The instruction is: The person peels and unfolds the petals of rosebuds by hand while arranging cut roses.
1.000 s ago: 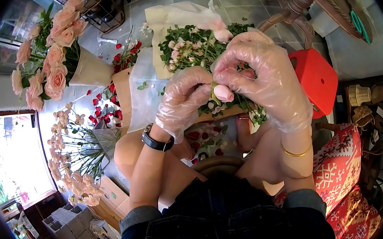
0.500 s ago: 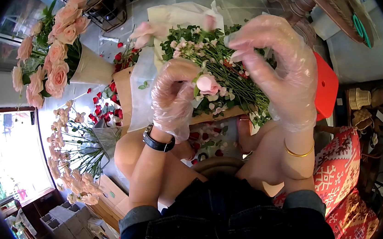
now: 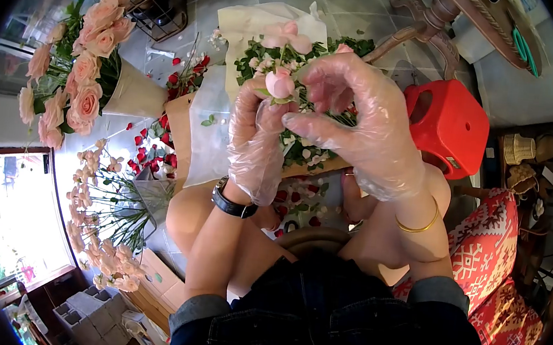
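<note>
My left hand [image 3: 253, 137], in a clear plastic glove with a black watch at the wrist, is closed around a pale pink rose [image 3: 280, 83]. The bloom stands upright above my fingers; its stem is mostly hidden. Just to its right is my right hand [image 3: 367, 128], gloved too, fingers and thumb curved apart with nothing seen between them. Its thumb tip comes close to the left fingers. Behind both hands lies a heap of green stems and leaves [image 3: 305, 152] with small pale buds. Pink petals [image 3: 286, 38] show beyond the rose, slightly blurred.
Cream paper [image 3: 238, 19] lies under the stems. Red petals [image 3: 149, 144] litter the floor at left, beside a bucket [image 3: 134, 92] of peach roses [image 3: 84, 104]. A red stool [image 3: 450, 129] stands at right, near a wooden table leg [image 3: 430, 27]. Patterned red fabric [image 3: 481, 259] is close by.
My right hand has come down and left, up to the rose. My left hand has turned the rose more upright. The blurred pink petals in the air have shifted.
</note>
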Demonstrator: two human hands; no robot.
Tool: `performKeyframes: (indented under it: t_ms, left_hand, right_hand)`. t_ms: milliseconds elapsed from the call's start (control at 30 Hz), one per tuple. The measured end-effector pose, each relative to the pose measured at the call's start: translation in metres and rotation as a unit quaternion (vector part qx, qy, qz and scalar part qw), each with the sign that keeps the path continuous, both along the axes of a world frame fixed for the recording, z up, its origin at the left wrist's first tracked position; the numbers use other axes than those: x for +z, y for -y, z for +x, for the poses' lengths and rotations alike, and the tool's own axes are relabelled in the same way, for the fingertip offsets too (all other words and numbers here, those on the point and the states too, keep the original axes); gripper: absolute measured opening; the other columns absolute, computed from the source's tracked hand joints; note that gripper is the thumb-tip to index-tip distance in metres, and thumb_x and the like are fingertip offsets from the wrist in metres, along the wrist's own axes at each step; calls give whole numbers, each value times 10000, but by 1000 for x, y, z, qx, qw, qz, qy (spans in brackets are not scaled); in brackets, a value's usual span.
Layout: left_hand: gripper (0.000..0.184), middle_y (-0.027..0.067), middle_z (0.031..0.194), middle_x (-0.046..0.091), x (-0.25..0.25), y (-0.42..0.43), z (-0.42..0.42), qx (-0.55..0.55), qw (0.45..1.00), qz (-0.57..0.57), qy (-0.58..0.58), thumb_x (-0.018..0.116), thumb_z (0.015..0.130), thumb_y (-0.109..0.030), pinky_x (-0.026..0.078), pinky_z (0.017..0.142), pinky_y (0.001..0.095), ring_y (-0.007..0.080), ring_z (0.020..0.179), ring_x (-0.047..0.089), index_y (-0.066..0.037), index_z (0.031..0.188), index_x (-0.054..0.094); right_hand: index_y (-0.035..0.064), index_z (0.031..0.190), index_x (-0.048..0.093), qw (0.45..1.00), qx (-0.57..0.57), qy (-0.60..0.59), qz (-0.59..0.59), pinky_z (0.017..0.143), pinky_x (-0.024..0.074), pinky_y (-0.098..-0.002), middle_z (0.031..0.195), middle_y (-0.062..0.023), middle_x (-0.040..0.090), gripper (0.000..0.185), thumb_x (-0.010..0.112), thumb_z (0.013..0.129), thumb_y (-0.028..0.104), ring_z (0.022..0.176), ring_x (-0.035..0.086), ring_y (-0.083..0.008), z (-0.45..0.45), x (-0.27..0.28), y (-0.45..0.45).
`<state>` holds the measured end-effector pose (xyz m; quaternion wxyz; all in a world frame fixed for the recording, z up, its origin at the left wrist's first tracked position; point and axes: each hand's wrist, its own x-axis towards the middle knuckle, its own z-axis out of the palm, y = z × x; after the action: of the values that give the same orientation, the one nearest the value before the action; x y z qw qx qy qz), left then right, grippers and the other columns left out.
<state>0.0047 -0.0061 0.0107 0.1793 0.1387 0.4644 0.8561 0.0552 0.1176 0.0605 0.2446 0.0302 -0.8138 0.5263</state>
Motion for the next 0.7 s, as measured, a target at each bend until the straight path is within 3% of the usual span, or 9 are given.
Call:
performKeyframes:
  t_ms: [67, 200, 233, 267, 333, 367, 533, 633, 700]
  left_hand:
    - [102, -6, 952, 522, -1, -1, 2, -21, 1000, 9, -6, 544, 886, -137, 403, 766, 246, 74, 815, 471, -88, 972, 521]
    - [125, 4, 1002, 515, 2, -4, 3, -32, 999, 31, -20, 542, 887, -140, 400, 831, 268, 104, 917, 481, -81, 993, 509]
    - [125, 4, 1002, 515, 0, -3, 3, -32, 999, 31, -20, 542, 887, -140, 400, 831, 268, 104, 917, 481, -81, 993, 509]
    - [275, 21, 1051, 517, -5, -1, 1, -37, 998, 37, -37, 572, 869, -183, 421, 834, 287, 128, 937, 499, -83, 1104, 470]
    - [426, 39, 1100, 520, -12, 2, -2, -42, 997, 42, -54, 601, 851, -226, 441, 838, 306, 151, 957, 518, -85, 1215, 432]
    - [419, 36, 1094, 520, -14, 2, -3, -35, 998, 36, -44, 603, 850, -225, 433, 847, 302, 147, 958, 516, -80, 1205, 435]
    - [350, 27, 1068, 522, -15, 3, -5, -43, 999, 11, -23, 600, 854, -205, 407, 869, 289, 130, 965, 506, -72, 1144, 456]
    - [264, 25, 1047, 524, -17, 2, -8, -65, 993, 12, -95, 589, 861, -185, 422, 829, 278, 121, 950, 507, -73, 1071, 475]
    - [171, 30, 941, 499, -13, -1, -8, -61, 990, 66, -108, 568, 867, -139, 437, 668, 240, 113, 778, 498, -42, 987, 493]
  right_hand:
    - [61, 948, 575, 998, -15, 61, -2, 641, 412, -223, 826, -5, 588, 310, 727, 679, 86, 710, 527, -84, 1, 1, 3]
    - [53, 953, 571, 1000, -5, 7, -27, 659, 421, -227, 836, -8, 596, 316, 728, 682, 89, 723, 535, -87, -1, 0, 6]
    - [47, 947, 572, 996, 12, 37, -84, 669, 429, -231, 837, -12, 600, 302, 726, 690, 90, 722, 539, -90, 1, 1, 4]
    - [41, 941, 573, 987, 29, 66, -141, 680, 436, -235, 839, -15, 604, 289, 723, 698, 92, 722, 543, -92, 2, 2, 3]
    - [38, 929, 575, 995, 10, 33, -90, 683, 442, -237, 833, -18, 605, 264, 715, 712, 92, 714, 545, -94, -1, 0, 3]
    - [34, 917, 577, 999, -10, 0, -39, 685, 448, -238, 827, -22, 607, 238, 707, 726, 92, 707, 548, -96, -1, -1, 3]
    - [19, 863, 591, 998, -42, -44, -9, 649, 466, -233, 771, -57, 608, 175, 688, 755, 117, 668, 576, -118, -4, -5, 10]
    - [5, 841, 597, 997, -55, -49, -21, 629, 482, -240, 726, -86, 615, 168, 673, 772, 138, 649, 608, -144, -5, -5, 9]
    - [4, 849, 595, 998, -40, -44, -26, 627, 484, -245, 730, -86, 622, 164, 668, 775, 131, 656, 617, -148, -3, -4, 6]
